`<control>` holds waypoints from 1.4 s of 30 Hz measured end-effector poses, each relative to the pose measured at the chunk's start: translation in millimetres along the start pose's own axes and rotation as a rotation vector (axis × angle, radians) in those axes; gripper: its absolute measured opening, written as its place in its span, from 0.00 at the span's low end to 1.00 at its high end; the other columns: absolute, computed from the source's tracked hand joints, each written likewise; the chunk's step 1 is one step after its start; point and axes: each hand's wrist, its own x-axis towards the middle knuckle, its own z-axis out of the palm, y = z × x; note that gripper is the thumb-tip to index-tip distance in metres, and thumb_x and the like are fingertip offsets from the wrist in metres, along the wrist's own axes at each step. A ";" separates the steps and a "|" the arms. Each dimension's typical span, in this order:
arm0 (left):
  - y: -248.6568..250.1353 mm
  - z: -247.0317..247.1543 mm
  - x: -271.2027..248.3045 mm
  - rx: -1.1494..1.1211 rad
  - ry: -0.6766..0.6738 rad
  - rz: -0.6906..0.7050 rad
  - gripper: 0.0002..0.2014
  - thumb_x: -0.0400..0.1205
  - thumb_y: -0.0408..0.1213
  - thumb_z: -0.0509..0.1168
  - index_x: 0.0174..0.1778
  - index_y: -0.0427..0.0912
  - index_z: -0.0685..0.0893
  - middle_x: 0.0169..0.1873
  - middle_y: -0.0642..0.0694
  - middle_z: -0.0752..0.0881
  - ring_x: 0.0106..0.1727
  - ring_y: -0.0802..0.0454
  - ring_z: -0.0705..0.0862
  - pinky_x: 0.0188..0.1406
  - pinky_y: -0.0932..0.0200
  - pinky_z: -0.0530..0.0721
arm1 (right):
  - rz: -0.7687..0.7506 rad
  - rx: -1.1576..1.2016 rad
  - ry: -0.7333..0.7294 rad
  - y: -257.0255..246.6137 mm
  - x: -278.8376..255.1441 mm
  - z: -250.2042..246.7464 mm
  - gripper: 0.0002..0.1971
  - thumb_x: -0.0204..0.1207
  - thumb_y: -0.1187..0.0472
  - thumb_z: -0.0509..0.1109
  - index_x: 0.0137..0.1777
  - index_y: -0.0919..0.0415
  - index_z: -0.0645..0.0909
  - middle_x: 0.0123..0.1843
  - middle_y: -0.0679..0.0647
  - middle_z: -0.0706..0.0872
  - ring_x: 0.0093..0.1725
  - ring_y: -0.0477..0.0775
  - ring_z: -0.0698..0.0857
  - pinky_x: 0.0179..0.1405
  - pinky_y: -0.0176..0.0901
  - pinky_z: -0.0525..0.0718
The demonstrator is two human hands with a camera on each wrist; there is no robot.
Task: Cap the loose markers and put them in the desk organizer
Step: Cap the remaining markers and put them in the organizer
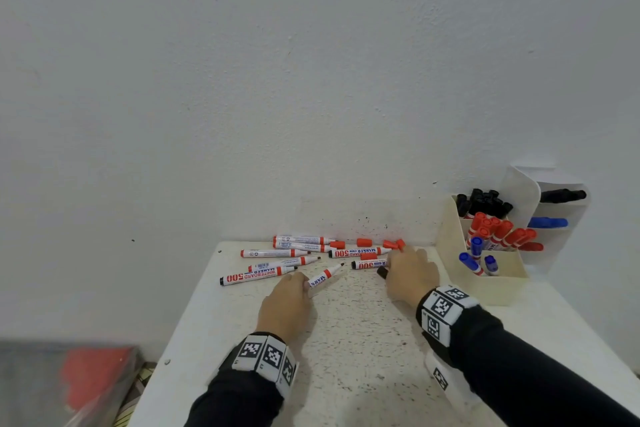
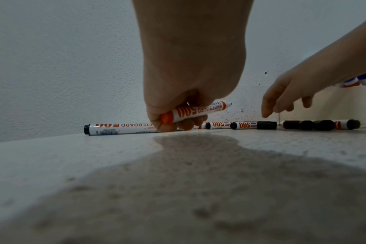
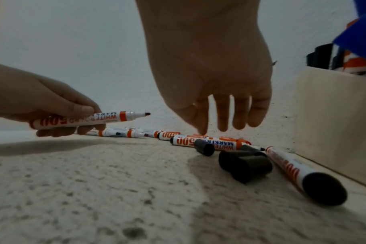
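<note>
My left hand [image 1: 289, 298] grips an uncapped red whiteboard marker [image 1: 325, 277] by its rear end, tip raised and pointing right [image 2: 198, 109] [image 3: 90, 119]. My right hand [image 1: 408, 272] hovers with straight fingers [image 3: 224, 113] over loose caps and markers, holding nothing. Black caps [image 3: 245, 165] lie under it beside a black-ended marker [image 3: 303, 175]. Red caps [image 1: 363, 242] and several uncapped markers [image 1: 258, 277] lie near the wall. The cream desk organizer [image 1: 485, 282] stands at right, holding capped black, red and blue markers.
The speckled white table [image 1: 346, 357] meets a white wall just behind the markers. The organizer wall [image 3: 334, 115] stands close to the right of my right hand. A red and grey object [image 1: 86, 378] sits on the floor at lower left.
</note>
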 end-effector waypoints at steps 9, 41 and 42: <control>2.7 -1.0 -2.6 -0.014 0.000 -0.017 0.14 0.88 0.40 0.48 0.53 0.41 0.78 0.45 0.47 0.78 0.42 0.52 0.78 0.50 0.55 0.81 | -0.153 0.019 -0.146 -1.2 20.4 -6.7 0.19 0.83 0.47 0.49 0.72 0.35 0.66 0.75 0.54 0.69 0.74 0.60 0.63 0.72 0.60 0.60; 0.1 3.2 0.2 -0.024 -0.024 -0.013 0.14 0.88 0.42 0.48 0.56 0.41 0.78 0.45 0.47 0.78 0.43 0.52 0.78 0.52 0.53 0.82 | -0.168 -0.074 -0.046 -17.3 24.1 8.2 0.19 0.83 0.44 0.47 0.70 0.39 0.72 0.66 0.50 0.78 0.68 0.57 0.71 0.70 0.59 0.62; 0.1 2.9 0.6 -0.023 -0.026 -0.013 0.14 0.88 0.42 0.48 0.56 0.41 0.78 0.46 0.47 0.78 0.43 0.52 0.78 0.52 0.53 0.82 | -0.165 -0.032 -0.001 -17.0 24.6 8.4 0.18 0.83 0.45 0.49 0.68 0.40 0.73 0.64 0.50 0.78 0.66 0.56 0.73 0.68 0.58 0.63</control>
